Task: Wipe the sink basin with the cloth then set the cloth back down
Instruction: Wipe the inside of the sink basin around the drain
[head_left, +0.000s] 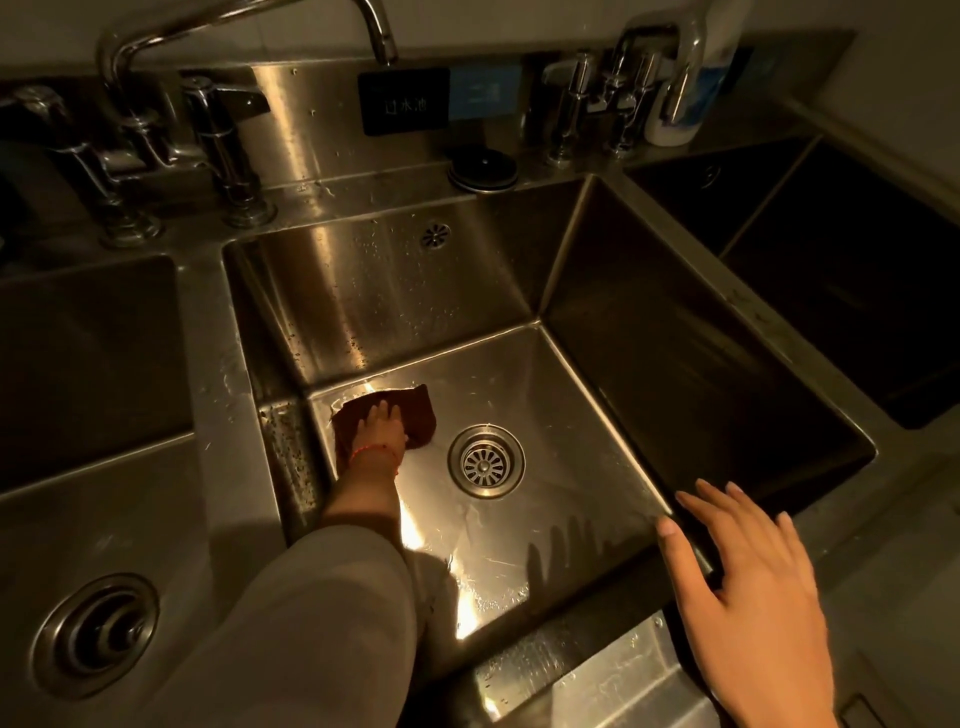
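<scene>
Brown cloth (410, 413) lies flat under the left hand (382, 423), whose fingers are stretched out straight and pressed down on it, palm to the fabric, nothing curled around it. A thin red string sits at that wrist, and a pale sleeve (311, 613) runs back toward me from the forearm. The cloth is on the floor of the middle sink basin (545, 519), in the far left corner, close against the left wall and just short of the back wall. Its longer side runs roughly left to right, with one corner poking up toward the back wall and the near right edge reaching toward the round drain strainer (485, 461), which it does not touch.

Over at the near right rim of the basin, the right hand (748, 587) hovers with its fingers spread and relaxed, holding nothing. Whether the fingertips touch the steel edge I cannot tell.

Behind the basin stand two chrome faucets (223, 150), and a black label plate (402, 101) is fixed on the backsplash.
</scene>
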